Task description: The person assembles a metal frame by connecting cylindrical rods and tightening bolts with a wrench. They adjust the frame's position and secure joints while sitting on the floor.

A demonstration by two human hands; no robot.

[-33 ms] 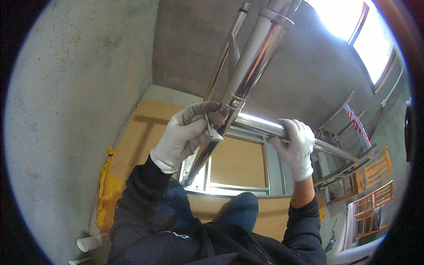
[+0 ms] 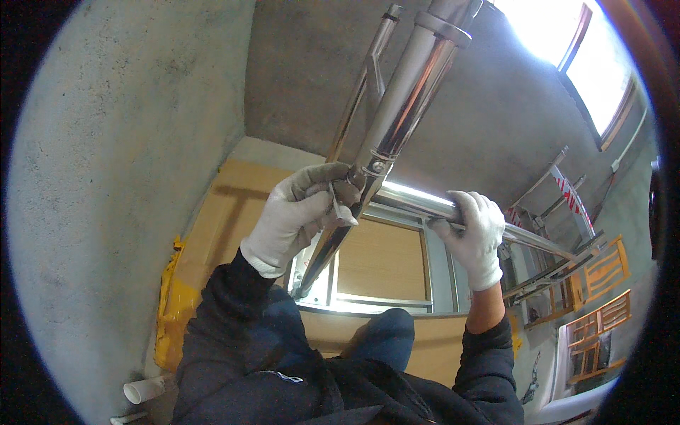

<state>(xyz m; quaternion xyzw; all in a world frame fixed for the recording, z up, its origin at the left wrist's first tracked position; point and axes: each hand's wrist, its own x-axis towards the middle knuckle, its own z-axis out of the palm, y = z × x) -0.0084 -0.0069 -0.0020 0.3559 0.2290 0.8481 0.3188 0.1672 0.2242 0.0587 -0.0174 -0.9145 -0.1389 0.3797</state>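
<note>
My left hand (image 2: 294,216), in a white work glove with grey-stained fingers, is closed on a thin metal rod (image 2: 335,200) between thumb and fingers. Its fingertips are against a shiny metal post, just below a round bolt head (image 2: 379,168) near the joint. The thick metal post (image 2: 400,113) runs at a slant from the top of the view down to a metal frame by my knees. My gloved right hand (image 2: 476,230) wraps round a metal crossbar (image 2: 418,203) that runs off to the right. What the left fingertips touch behind the post is hidden.
A thinner metal tube (image 2: 354,99) stands beside the post. Brown cardboard (image 2: 234,205) lies below, with yellow plastic (image 2: 177,304) at its left. A stepladder (image 2: 574,202) and wooden chairs (image 2: 602,273) stand at the right. A concrete wall (image 2: 127,177) rises at the left.
</note>
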